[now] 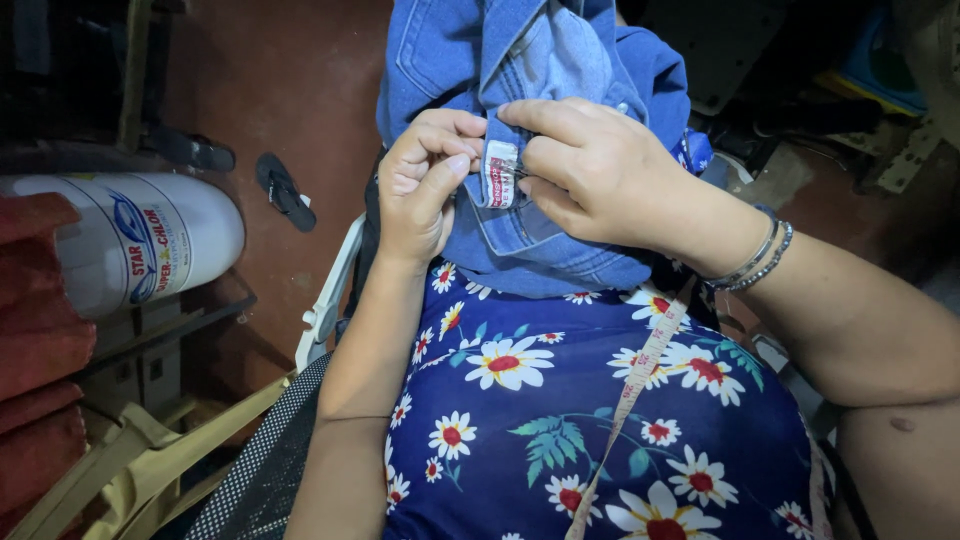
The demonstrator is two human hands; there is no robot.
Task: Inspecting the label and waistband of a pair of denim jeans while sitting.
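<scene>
Both hands [500, 175] pinch denim garment [520, 60] above red floor [290, 90].

**Cloth, plastic and metal at the lap**

The denim garment [540, 150] is coarse, matt blue cotton with stitched seams; its small label [500, 172] looks woven. The dress [560, 420] is smooth, soft printed cloth. The measuring tape [640, 372] looks matt and pliable. The bangles [755, 262] gleam like metal. The white drum [150, 240] is glossy plastic.
</scene>
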